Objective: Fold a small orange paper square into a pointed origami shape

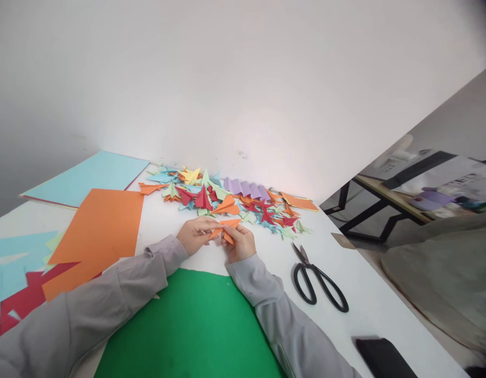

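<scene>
Between my two hands is a small orange paper plane point(232, 223), raised a little in front of the pile. My left hand point(196, 235) pinches its left side with the fingers. My right hand point(240, 242) grips the right side, thumb on top. Just behind lies a heap of small folded paper planes point(203, 198) in red, green, blue, yellow and orange. Below my wrists a green sheet point(183, 325) covers the table's near part.
Black-handled scissors point(319, 278) lie on the right, blades pointing away. A black flat object point(384, 358) is at the near right edge. Orange paper point(103, 223), a light blue stack point(89, 178) and red scraps point(26, 296) lie left. A pleated purple strip point(246, 189) rests by the wall.
</scene>
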Tool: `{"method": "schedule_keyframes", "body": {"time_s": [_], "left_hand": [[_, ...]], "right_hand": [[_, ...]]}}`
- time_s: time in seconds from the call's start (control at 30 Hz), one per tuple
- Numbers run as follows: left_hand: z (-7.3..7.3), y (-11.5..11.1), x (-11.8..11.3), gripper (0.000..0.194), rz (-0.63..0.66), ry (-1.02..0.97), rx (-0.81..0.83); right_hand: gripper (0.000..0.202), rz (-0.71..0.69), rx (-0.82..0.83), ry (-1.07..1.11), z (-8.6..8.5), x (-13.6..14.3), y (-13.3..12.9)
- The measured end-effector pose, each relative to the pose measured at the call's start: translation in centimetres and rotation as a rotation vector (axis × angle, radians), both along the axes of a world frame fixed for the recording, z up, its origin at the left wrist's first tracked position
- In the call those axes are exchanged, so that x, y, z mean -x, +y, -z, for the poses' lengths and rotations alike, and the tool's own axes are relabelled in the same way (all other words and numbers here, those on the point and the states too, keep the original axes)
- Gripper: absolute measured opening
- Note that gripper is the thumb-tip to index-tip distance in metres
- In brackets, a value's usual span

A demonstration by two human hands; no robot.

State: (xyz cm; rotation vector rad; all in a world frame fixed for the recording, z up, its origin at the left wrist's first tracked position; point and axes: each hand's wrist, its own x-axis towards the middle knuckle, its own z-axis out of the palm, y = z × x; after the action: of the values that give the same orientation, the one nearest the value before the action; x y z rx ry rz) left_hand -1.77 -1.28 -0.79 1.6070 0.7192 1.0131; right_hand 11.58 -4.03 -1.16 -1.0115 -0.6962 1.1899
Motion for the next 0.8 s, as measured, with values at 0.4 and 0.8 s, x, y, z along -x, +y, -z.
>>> {"method": "schedule_keyframes", "body": {"time_s": [0.4,0.8], "left_hand": [[-0.39,0.11,-0.23,0.022,-0.098,-0.140,0.222],[-0.42,0.50,-0.13,0.035,-0.076,-0.199,0.392]], "right_hand": [[0.020,-0.043,-0.045,-0.141,0.63,0.13,-0.08],[0.020,-0.042,-0.037,-0.134,0.40,0.46,-0.34]]}}
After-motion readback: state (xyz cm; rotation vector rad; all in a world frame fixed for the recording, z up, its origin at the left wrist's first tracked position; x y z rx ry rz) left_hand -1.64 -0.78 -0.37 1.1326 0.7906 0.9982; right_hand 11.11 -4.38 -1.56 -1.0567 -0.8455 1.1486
